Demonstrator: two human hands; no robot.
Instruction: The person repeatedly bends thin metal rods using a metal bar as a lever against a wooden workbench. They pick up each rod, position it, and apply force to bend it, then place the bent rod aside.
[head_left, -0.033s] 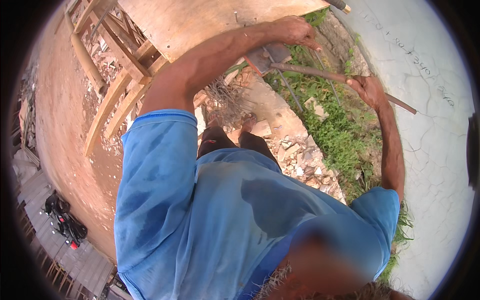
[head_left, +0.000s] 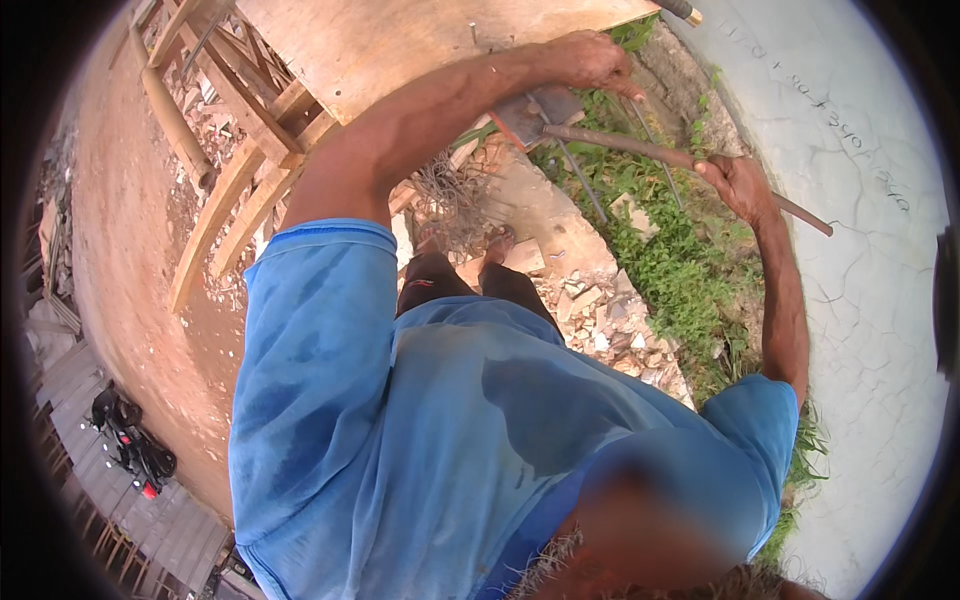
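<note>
My right hand (head_left: pixel 742 188) is wrapped round a long, rusty brown rod or pipe (head_left: pixel 620 146), with the thumb lying along it. The rod runs from beside the board edge to the pale wall on the right. My left hand (head_left: pixel 597 65) is closed at the board's right edge, its fingers curled downward; whatever they grip is mostly hidden. A thin metal rod (head_left: pixel 655 155) slants down from just below its thumb. Another thin metal rod (head_left: pixel 580 178) passes by the far end of the brown rod, near a dark, flat, reddish-edged piece (head_left: pixel 515 120).
A plywood board (head_left: pixel 400 45) with upright nails lies in front of me, beside timber framing (head_left: pixel 245 105). Broken tile rubble (head_left: pixel 580 310) surrounds my feet. Green weeds (head_left: pixel 655 255) grow along the cracked pale wall (head_left: pixel 850 290). A motorcycle (head_left: pixel 130 440) stands at far left.
The brown rod and my right hand sit very slightly lower. My left hand shows no clear movement.
</note>
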